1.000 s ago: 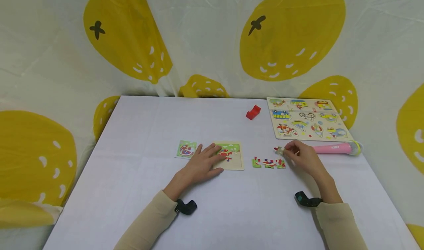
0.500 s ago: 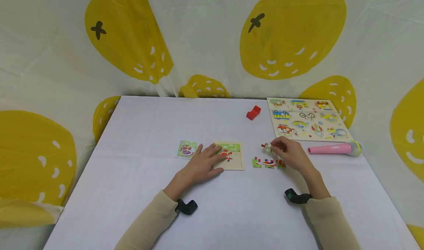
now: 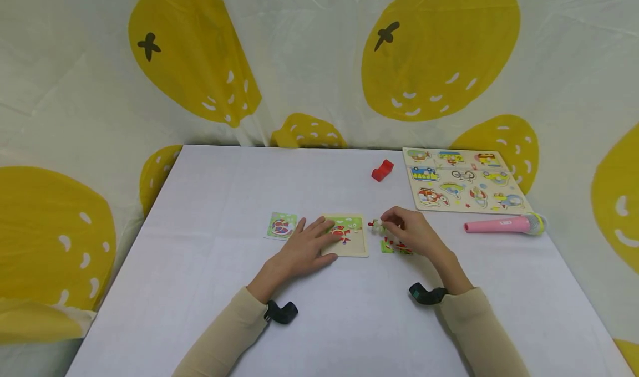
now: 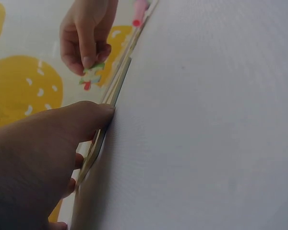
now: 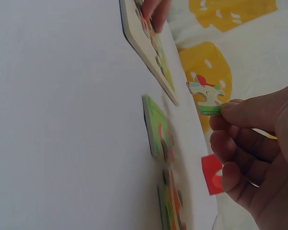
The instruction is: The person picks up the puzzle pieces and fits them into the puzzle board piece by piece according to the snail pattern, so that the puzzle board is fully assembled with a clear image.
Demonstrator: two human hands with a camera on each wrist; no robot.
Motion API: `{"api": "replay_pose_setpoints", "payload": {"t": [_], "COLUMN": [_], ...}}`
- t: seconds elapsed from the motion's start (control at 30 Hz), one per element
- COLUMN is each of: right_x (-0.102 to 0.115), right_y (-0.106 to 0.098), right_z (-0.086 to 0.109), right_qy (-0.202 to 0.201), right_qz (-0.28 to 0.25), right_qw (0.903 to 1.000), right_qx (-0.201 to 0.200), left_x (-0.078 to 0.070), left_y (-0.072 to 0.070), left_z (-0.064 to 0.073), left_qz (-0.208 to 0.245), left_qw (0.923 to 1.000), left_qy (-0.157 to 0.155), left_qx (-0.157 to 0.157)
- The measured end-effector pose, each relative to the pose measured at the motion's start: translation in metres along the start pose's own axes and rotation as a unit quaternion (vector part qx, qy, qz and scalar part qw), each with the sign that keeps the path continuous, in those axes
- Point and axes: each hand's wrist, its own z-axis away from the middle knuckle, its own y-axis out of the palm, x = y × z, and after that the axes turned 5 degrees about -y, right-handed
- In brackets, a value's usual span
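A small wooden puzzle tray [image 3: 353, 251] lies mid-table, its upper part filled with pieces in green and red. Spread fingers of my left hand [image 3: 302, 249] rest on its left side, with the thumb at the near edge. Between thumb and fingertips my right hand [image 3: 411, 233] pinches a jigsaw piece [image 5: 210, 98], white and green with a red bit. It hangs above the table just right of the tray. Several loose jigsaw pieces [image 3: 387, 247] lie below that hand, partly hidden by it. A small picture card [image 3: 281, 225] touches the left side of my left hand's fingertips.
At the back right lies a large wooden vehicle puzzle board [image 3: 469, 180]. A pink toy microphone [image 3: 499, 224] is in front of it. Left of the board sits a red curved block [image 3: 382, 170]. A fruit-print sheet [image 3: 309, 61] hangs behind the table.
My right hand has moved left with the pinched jigsaw piece, from beside the microphone, over the loose pieces, to near the tray. My left hand has stayed in place.
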Motion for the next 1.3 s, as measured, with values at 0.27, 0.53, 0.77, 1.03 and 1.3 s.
{"api": "replay_pose_setpoints", "payload": {"t": [0.27,0.53,0.77,1.03,1.3], "right_x": [0.014,0.021,0.022,0.024,0.024], "right_y": [0.017,0.030,0.038,0.041,0.043], "right_z": [-0.010,-0.013,-0.015,-0.015,-0.017], "right_qy": [-0.026,-0.046,-0.043,-0.041,-0.066], "right_qz": [-0.003,-0.008,0.008,0.023,0.033], "right_qw": [0.9994,0.9979,0.9982,0.9984,0.9963], "right_qx": [0.024,0.045,0.041,0.031,0.044], "left_x": [0.000,0.001,0.001,0.001,0.002], "left_y": [0.000,0.001,0.001,0.001,0.001], "left_z": [0.000,0.000,0.000,0.000,-0.001], "left_qz": [0.003,0.004,-0.002,0.001,-0.002], "left_qw": [1.0000,0.9999,0.9999,1.0000,1.0000], "left_qy": [0.001,0.005,0.005,0.004,0.000], "left_qx": [-0.004,-0.011,-0.010,-0.007,-0.001]}}
